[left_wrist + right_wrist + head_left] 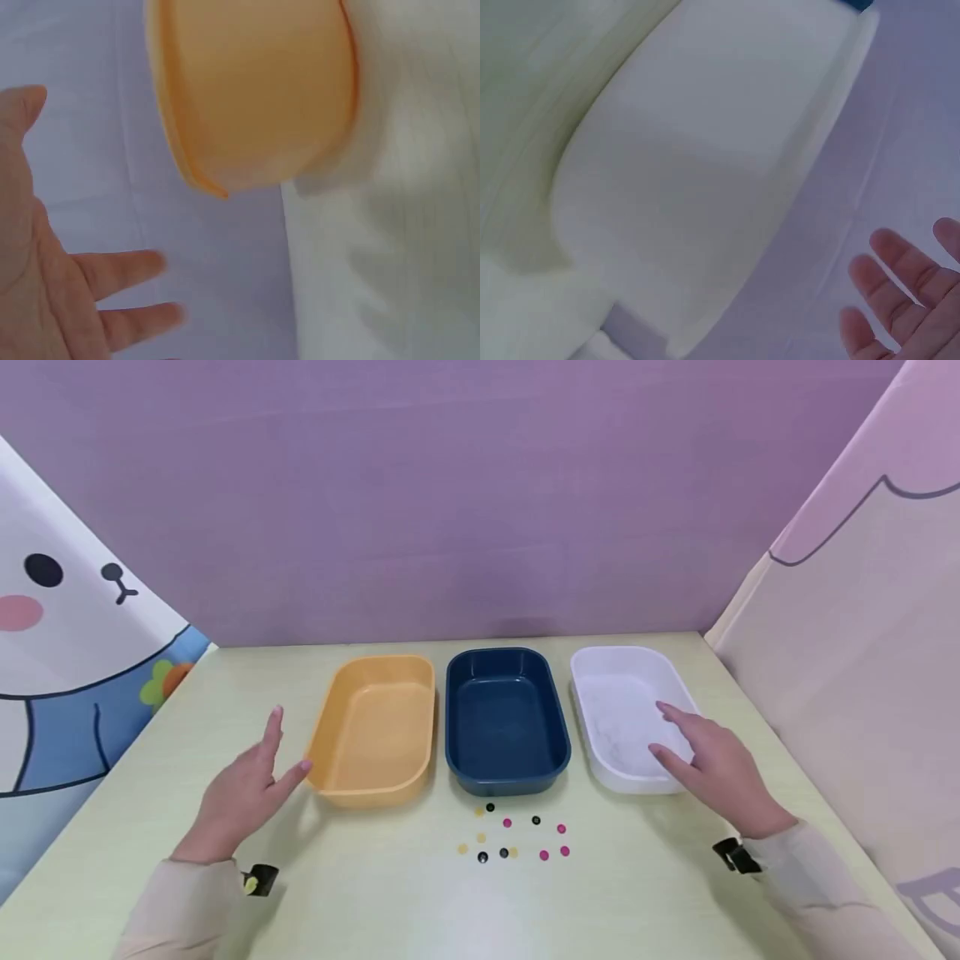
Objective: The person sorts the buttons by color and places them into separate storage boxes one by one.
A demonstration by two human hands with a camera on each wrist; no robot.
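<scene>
My left hand (242,793) is held with fingers spread beside the left wall of the yellow tray (382,735), its thumb tip overlapping the rim in the head view. In the left wrist view that hand (60,277) has nothing between its fingers. My right hand (716,764), likewise spread and holding nothing, is over the right front part of the white tray (611,693). Between these stands a dark blue tray (506,718). In front of it several small round pieces, black (536,820), pink (561,828) and pale yellow (482,838), lie scattered on the table.
The light table (390,893) ends at a purple cloth backdrop (480,510). Printed cloth walls rise at the left (75,635) and the right (847,635). Both wrists wear small dark devices, such as the left one (262,880).
</scene>
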